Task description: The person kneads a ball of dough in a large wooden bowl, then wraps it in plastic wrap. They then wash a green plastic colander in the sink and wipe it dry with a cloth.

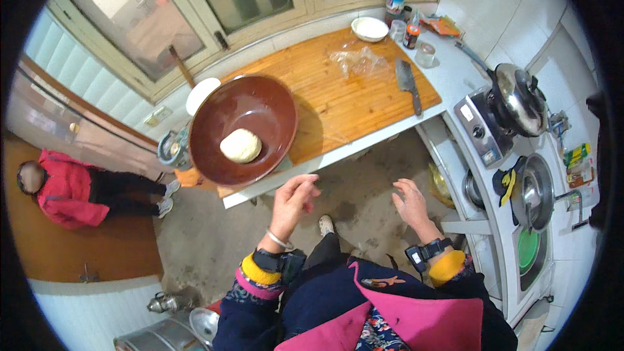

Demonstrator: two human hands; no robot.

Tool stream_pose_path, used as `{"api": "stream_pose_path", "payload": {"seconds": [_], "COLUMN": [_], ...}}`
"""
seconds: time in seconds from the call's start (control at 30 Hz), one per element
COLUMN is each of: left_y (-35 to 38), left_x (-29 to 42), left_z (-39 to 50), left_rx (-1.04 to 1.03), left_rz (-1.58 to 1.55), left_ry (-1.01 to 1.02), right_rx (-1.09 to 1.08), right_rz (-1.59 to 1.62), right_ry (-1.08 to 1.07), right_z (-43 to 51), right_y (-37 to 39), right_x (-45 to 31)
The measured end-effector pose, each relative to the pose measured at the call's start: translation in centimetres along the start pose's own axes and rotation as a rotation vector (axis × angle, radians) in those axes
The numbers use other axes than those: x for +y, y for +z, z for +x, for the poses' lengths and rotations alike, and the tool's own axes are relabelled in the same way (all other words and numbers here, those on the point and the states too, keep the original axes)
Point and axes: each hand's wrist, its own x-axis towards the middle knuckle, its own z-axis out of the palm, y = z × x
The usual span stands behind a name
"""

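My left hand hangs in the air just off the front edge of the counter, fingers loosely curled with nothing in them. Nearest to it is a large brown glazed basin on the left end of a wooden board. A smooth ball of pale dough rests inside the basin, toward its near left side. My right hand is also raised over the floor, its fingers apart and holding nothing. It is nearest to the lower shelves on the right. Neither hand touches anything.
A cleaver lies near the board's right edge, beside a crumpled plastic bag. A white bowl stands at the back. On the right are a lidded wok on a stove and a metal basin. A person stands at left.
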Motion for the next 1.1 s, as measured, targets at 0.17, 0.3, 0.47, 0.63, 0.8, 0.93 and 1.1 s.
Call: {"api": "stream_pose_path", "payload": {"seconds": [0.17, 0.3, 0.47, 0.63, 0.8, 0.93, 1.1], "left_y": [-4.9, -7.8, -8.9, -8.6, -7.6, -7.0, -6.8], "left_x": [-3.0, -5.3, -7.9, -8.6, -8.2, -7.8, -7.4], "left_z": [5.5, 8.8, 10.8, 10.7, 10.7, 11.1, 11.1], "left_rx": [0.192, 0.307, 0.41, 0.493, 0.685, 0.821, 0.889], "left_rz": [-0.076, -0.037, -0.153, -0.217, -0.265, -0.241, -0.179], "left_ry": [0.018, -0.021, -0.149, -0.182, -0.232, -0.242, -0.236], "right_rx": [0.102, 0.019, -0.034, -0.044, -0.095, -0.229, -0.176], "right_rz": [-0.14, -0.149, -0.284, -0.265, -0.313, -0.442, -0.397], "right_ry": [-0.147, -0.107, -0.112, -0.1, -0.237, -0.051, -0.503], "right_z": [9.3, 17.6, 28.5, 37.5, 44.5, 48.5, 49.8], "right_y": [0.6, 1.5, 4.8, 7.0, 6.9, 7.5, 9.7], "right_x": [0.1, 0.6, 4.2, 6.7, 6.7, 8.2, 12.8]}}
